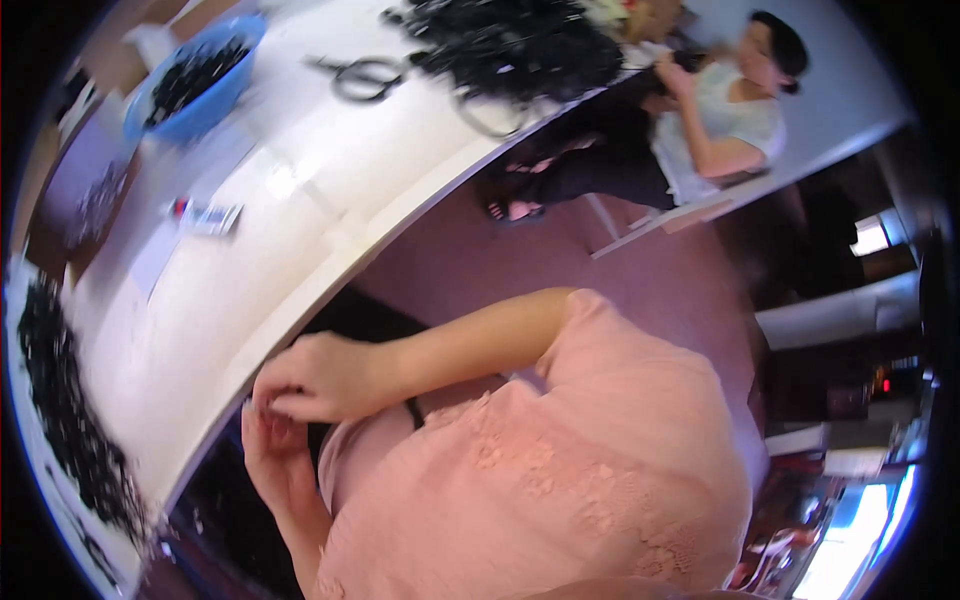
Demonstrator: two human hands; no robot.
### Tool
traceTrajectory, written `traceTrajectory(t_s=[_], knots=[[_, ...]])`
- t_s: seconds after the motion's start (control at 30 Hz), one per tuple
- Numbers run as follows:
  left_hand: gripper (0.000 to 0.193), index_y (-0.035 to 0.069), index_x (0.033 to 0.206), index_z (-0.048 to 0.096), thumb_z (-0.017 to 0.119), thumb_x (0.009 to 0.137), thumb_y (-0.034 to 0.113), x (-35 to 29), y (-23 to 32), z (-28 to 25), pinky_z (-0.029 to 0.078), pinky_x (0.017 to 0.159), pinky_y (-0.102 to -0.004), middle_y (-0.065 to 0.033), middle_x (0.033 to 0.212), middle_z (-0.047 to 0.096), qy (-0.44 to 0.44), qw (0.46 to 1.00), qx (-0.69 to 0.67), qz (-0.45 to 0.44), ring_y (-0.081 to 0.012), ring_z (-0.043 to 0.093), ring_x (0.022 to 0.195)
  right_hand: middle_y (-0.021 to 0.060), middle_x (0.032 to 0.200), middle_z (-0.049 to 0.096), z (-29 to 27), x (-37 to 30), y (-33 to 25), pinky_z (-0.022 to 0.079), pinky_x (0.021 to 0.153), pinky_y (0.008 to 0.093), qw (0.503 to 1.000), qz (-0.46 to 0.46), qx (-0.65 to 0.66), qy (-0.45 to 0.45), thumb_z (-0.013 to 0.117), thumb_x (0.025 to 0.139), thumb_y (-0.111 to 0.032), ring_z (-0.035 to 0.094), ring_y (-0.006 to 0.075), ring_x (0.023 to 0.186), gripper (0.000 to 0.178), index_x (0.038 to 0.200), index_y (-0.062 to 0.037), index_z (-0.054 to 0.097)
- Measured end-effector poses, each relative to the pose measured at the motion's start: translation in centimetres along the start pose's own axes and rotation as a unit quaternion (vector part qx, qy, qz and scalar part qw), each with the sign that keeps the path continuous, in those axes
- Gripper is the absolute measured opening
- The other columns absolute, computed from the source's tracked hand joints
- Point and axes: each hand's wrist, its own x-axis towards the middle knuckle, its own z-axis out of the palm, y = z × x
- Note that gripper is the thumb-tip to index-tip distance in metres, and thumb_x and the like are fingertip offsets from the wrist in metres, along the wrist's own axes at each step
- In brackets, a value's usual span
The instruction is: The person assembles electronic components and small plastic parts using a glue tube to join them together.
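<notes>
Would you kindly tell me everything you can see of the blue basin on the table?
The basin is light blue and plastic-looking, with a rounded rim and sloping sides; it looks oval in this view. It stands upright on the white table, at the picture's upper left, holding a heap of small black pieces. Neither the left hand nor the right hand touches it.
</notes>
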Motion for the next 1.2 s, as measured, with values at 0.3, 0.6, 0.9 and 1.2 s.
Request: traceTrajectory(t_s=[0.3,0.6,0.9,1.2], knots=[[0.020,0.003,0.080,0.062,0.054,0.084,0.021,0.5,1.8,-1.9,0.033,0.058,-0.0185,-0.0012,0.075,0.058,-0.119,0.960,0.234,0.097,-0.0050,0.042,0.064,0.0028,0.078,0.062,-0.7,0.4,1.2,0.045,0.067,0.0200,0.985,0.132,0.101,-0.046,0.058,0.078,-0.002,0.056,0.0075,0.073,0.009,0.086,0.0011,0.061],[0.013,0.002,0.081,0.062,0.062,0.079,0.014,1.3,3.5,-2.1,0.037,0.066,-0.0187,0.0005,0.076,0.058,-0.191,0.903,0.375,0.082,-0.0058,0.049,0.073,0.0017,0.075,0.060,-1.0,0.9,1.4,0.044,0.064,0.0186,0.990,0.101,0.021,-0.098,0.059,0.078,-0.004,0.055,0.0062,0.070,0.010,0.087,-0.0006,0.061],[0.014,0.003,0.077,0.060,0.063,0.078,0.017,1.9,1.5,-2.0,0.037,0.061,-0.0174,0.0007,0.074,0.058,-0.163,0.957,0.223,0.088,-0.0035,0.048,0.067,0.0043,0.076,0.061,-1.1,0.3,2.6,0.046,0.063,0.0214,0.997,-0.039,-0.034,-0.053,0.063,0.073,0.002,0.058,0.0121,0.071,0.016,0.087,-0.0035,0.063],[0.015,0.006,0.075,0.055,0.059,0.081,0.018,2.0,0.1,-1.7,0.031,0.056,-0.0194,0.0025,0.069,0.048,-0.134,0.983,0.119,0.031,-0.0056,0.038,0.061,0.0038,0.078,0.062,-0.7,0.1,3.6,0.049,0.065,0.0272,0.948,-0.227,-0.223,0.019,0.064,0.067,0.001,0.060,0.0173,0.069,0.023,0.088,-0.0081,0.064]])
